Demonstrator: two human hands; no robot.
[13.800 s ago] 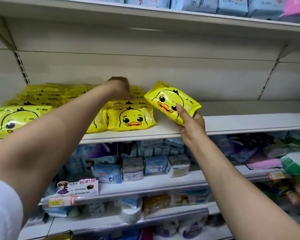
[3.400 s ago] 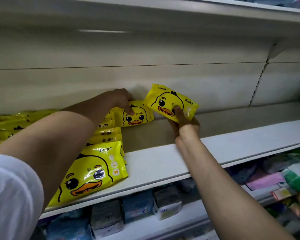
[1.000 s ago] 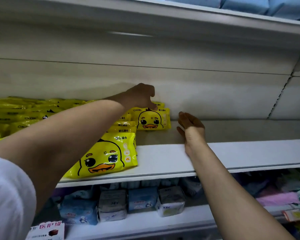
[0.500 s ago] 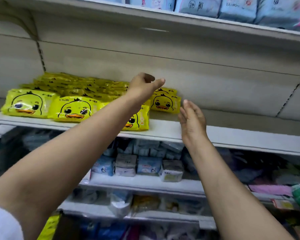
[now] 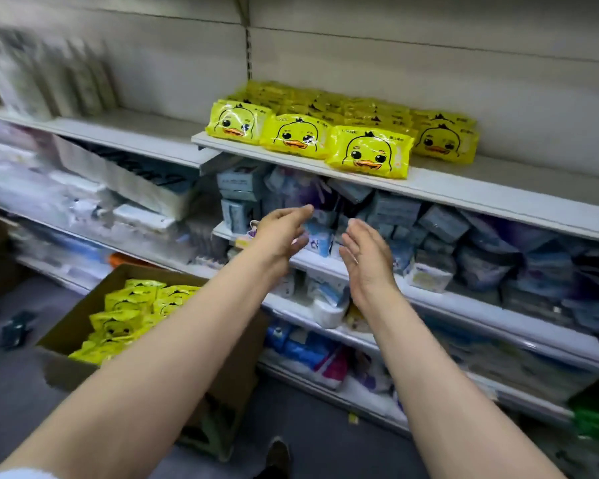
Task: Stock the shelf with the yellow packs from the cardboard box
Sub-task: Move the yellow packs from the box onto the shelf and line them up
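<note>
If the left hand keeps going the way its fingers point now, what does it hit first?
The left hand is open, empty, fingers aimed up and right toward the lower shelf. First in line looks like the small blue packs stacked there, just past its fingertips, though depth is hard to judge.

A single head-worn, wide-angle camera looks forward and down along two outstretched forearms toward a store shelf (image 5: 464, 188) tilted across the frame. Both hands, left (image 5: 281, 233) and right (image 5: 367, 257), sit near mid-frame, close to the lens. The view takes in the stocked tiers ahead, a cardboard box (image 5: 83, 326) low at left, and the floor (image 5: 325, 437) beneath. The left edge is blurred.
</note>
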